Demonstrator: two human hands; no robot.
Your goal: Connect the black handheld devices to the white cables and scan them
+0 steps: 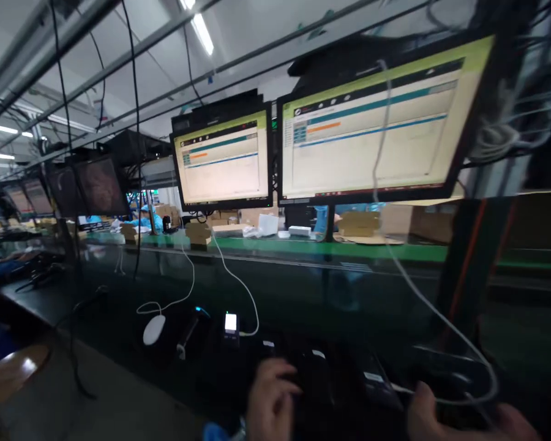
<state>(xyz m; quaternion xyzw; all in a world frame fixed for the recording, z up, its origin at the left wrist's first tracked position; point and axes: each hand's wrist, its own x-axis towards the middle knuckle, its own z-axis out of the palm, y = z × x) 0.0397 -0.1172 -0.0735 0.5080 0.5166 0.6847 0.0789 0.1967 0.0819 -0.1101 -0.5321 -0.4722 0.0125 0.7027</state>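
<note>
My left hand (270, 401) is above the dark bench at the bottom centre, its fingers loosely curled with a gap to the thumb and nothing visible in it. Just beyond it lie dark flat devices with small white labels (319, 354). My right hand (436, 419) is at the lower right, partly cut off by the frame edge and dim. Its thumb is beside a white cable (468, 401) that loops down from above. Close to that thumb lies another dark device (374, 380) with a white label. Whether the right fingers grip the cable or something dark is hidden.
Two lit monitors (367, 135) (224, 162) hang over the bench. Left of the hands are a white mouse (154, 330), a dark handheld scanner (189, 334) with a blue light, and a small lit-screen device (231, 323) on a cable. Cardboard boxes (359, 224) stand on the green-edged shelf behind.
</note>
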